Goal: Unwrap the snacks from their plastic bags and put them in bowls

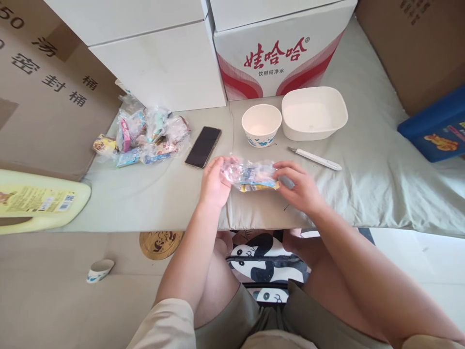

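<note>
Hands meet over a clear plastic snack packet (251,175) at the centre of the frame. The left hand (215,183) grips the packet's left end, fingers curled around the crinkled film, and the right hand (301,188) pinches the right end between thumb and fingers. The packet lies level between them, just above or on the grey-green cloth of the bench (363,184); whether it touches the cloth I cannot tell. Blue and yellow print shows through the film.

Just behind the packet stands a round paper bowl (261,125) with a blue pattern near its base, and touching or just beside it to the right sits a larger white rectangular tub (314,112). A white utility knife (315,158) lies on the cloth in front of the tub, near the right hand but apart from it. Left of the bowl a dark phone (203,146) lies face up, and further left, toward the middle left of the frame, a heap of small wrapped snacks (145,135) rests on the cloth.

Along the top of the frame stand white cartons, one of them a carton with red characters (276,53). A yellow bottle (39,201) lies at the left edge, and a blue box (438,128) sits at the right edge.
</note>
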Available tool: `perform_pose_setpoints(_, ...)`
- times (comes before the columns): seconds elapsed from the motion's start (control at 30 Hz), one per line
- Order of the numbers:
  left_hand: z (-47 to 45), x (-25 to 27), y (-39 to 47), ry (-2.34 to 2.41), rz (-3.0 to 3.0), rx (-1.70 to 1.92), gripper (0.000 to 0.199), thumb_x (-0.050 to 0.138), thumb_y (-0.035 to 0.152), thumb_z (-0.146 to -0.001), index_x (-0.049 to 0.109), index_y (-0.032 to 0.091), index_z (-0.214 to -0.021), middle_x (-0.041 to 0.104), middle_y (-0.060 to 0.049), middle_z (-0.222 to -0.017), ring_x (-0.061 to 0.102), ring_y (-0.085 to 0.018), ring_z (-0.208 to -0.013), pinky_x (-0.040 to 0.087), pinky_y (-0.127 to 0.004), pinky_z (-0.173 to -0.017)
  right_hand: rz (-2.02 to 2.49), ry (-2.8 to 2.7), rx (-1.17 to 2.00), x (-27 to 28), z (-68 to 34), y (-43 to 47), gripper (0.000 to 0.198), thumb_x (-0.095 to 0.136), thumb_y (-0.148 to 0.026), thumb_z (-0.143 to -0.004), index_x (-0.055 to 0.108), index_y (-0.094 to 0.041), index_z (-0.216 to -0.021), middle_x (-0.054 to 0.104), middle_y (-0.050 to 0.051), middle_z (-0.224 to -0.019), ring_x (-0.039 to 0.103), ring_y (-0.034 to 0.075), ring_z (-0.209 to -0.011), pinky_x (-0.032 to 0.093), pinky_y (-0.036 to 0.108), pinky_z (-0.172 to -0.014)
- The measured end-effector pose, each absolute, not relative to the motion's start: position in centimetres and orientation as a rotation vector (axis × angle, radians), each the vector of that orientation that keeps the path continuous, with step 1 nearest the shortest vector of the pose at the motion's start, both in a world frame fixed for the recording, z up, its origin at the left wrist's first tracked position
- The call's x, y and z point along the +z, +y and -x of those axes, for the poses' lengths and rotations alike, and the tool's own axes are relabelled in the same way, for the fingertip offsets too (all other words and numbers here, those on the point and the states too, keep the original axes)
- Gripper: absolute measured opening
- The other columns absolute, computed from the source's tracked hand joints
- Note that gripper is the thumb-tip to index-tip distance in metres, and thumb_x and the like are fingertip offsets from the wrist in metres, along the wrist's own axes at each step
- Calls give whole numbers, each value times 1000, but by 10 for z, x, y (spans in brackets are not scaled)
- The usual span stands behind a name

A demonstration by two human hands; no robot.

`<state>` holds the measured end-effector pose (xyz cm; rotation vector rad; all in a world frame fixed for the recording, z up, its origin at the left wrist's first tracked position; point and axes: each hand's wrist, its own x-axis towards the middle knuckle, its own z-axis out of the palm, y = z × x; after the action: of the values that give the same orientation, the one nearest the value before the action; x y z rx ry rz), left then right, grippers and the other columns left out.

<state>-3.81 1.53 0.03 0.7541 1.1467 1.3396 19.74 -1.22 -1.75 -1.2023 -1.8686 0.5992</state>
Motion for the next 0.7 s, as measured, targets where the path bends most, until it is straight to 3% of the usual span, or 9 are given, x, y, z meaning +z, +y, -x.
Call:
perform_pose_setpoints(0.07,50,0,19,1224,-628,1417,33,75,48,-74,57,21,-81,71,-2,-80,72,-15,-83,56,-28,-76,1298,-1822,561,-16,-207,-8,11,54,-15,-76,58,-25,-78,71,6,-99,69,25,-98,54,41,-88)
perform_pose_setpoints(0.17,59,0,18,1361,-616,1441,30,69,49,-76,56,22,-79,65,1,-73,65,-11,-66,49,-23,-62,1389,-1750,484,-15,-220,-3,13,50,-13,-71,51,-25,-71,69,5,-87,67,25,-89,53,41,-83)
perform_pose_setpoints(0.23,56,0,14,1404,-886,1388,32,70,51,-75,62,22,-84,71,-3,-85,68,-15,-79,50,-24,-67,1417,-1731,501,-14,-225,-2,19,46,-11,-72,57,-25,-80,68,4,-87,66,24,-88,52,41,-83)
perform_pose_setpoints(0.3,47,-1,9,1395,-1291,1194,33,79,48,-69,69,22,-88,75,-6,-100,70,-20,-98,53,-29,-81,1391,-1790,556,-13,-225,-4,34,45,-14,-78,64,-25,-103,68,4,-88,65,25,-90,52,42,-85)
perform_pose_setpoints(0.37,39,-4,6,1391,-1580,942,26,80,42,-70,73,22,-84,77,-6,-97,70,-22,-95,54,-34,-86,1337,-1939,550,-13,-223,-7,37,52,-25,-84,66,-25,-119,67,5,-88,64,27,-92,51,45,-87)
perform_pose_setpoints(0.47,35,-4,6,1438,-1686,931,19,69,39,-82,75,21,-80,78,-7,-94,71,-21,-85,56,-38,-85,1320,-2050,421,-12,-219,-11,24,63,-38,-86,73,-24,-104,66,8,-88,63,28,-89,51,48,-86)
perform_pose_setpoints(0.6,48,13,-1,1364,-1768,1298,17,69,38,-85,76,23,-81,78,-7,-111,70,-24,-111,52,-42,-104,1327,-1787,291,0,-224,-18,11,61,-32,-87,69,-24,-82,69,11,-111,67,29,-103,52,48,-92)
perform_pose_setpoints(0.7,62,29,-15,1243,-1763,1209,19,68,39,-86,74,22,-77,78,-6,-95,73,-21,-87,58,-37,-86,1131,-1765,549,14,-233,-27,8,54,-27,-86,60,-24,-81,74,8,-104,70,28,-101,54,45,-89)
